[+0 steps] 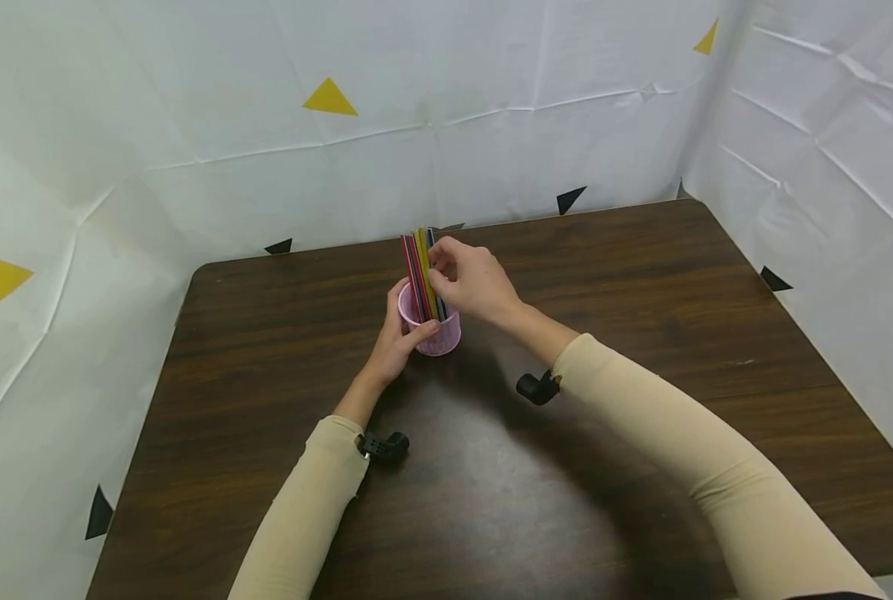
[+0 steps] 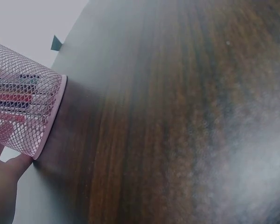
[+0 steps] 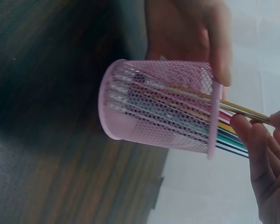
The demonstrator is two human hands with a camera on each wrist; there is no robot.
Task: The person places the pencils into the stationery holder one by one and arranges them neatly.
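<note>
Pink mesh cup [image 1: 437, 333] stands upright mid-table [image 1: 641, 433], wire lattice with solid rim, holding coloured pens [image 1: 421, 271]. Left hand [image 1: 397, 342] wraps the cup. Right hand [image 1: 476, 283] pinches the pen tops, apparently the dark one.

You have one pink mesh cup [image 1: 437, 333] on one dark wooden table [image 1: 641, 350], with two hands at it. Around you are three yellow triangles [image 1: 329, 98] and six black triangles [image 1: 569, 198] (the pencils [image 1: 420, 271] bunch too tightly to count).
</note>
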